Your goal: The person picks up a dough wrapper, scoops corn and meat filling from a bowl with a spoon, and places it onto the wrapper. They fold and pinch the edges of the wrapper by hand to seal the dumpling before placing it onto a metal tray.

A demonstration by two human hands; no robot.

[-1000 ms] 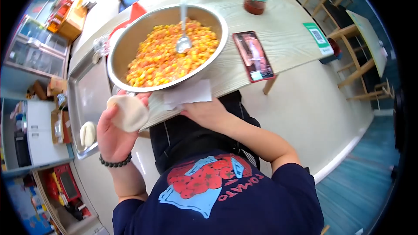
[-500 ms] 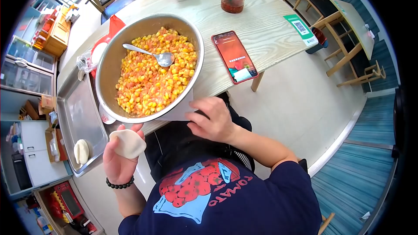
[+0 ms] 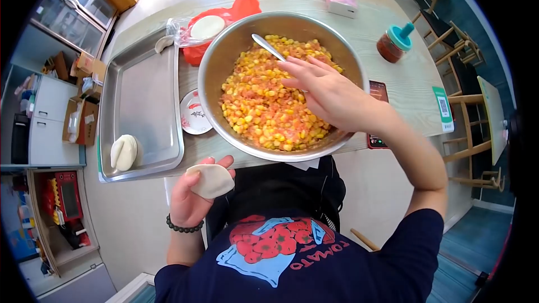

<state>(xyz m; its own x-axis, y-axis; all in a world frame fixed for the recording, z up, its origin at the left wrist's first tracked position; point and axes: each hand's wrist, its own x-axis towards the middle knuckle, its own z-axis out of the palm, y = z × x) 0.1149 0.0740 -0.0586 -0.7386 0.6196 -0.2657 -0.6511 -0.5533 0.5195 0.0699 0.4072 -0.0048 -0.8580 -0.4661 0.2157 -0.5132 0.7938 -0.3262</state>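
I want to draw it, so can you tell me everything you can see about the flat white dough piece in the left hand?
The dough piece is creamy white, thin and smooth, and looks soft. It's rounded, showing as an oval from here, and isn't folded. No filling shows on the side we see. The left hand holds it tilted, with the thumb at its left edge and fingertips peeking past its far edge. In the picture, it's just below the big metal bowl.

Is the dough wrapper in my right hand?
No, the dough wrapper is held in your left hand, while your right hand is over the metal bowl.
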